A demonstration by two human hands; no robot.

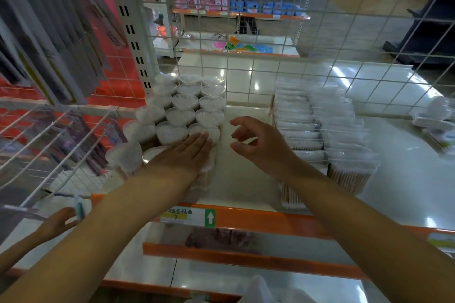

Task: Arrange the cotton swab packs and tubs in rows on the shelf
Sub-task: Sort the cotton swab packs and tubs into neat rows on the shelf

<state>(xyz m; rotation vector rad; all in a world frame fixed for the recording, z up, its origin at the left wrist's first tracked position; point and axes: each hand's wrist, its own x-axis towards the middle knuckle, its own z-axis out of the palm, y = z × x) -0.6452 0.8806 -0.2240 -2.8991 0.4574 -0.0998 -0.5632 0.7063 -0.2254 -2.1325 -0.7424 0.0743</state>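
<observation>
On the white shelf (pixel 246 179) with its orange front edge, clear heart-shaped plastic tubs of cotton swabs (pixel 181 117) stand in rows at 10 o'clock. At 9 o'clock of the gap, the left hand (pixel 183 155) lies flat on the nearest tubs, fingers straight and pressing their lids. The right hand (pixel 261 144) hovers over bare shelf at centre, fingers loosely curled and grasping nothing. Clear flat packs of wooden-stick cotton swabs (pixel 317 125) sit stacked in two rows at 2 o'clock, just beside that hand. Another person's hand (pixel 57 222) shows at 8 o'clock.
</observation>
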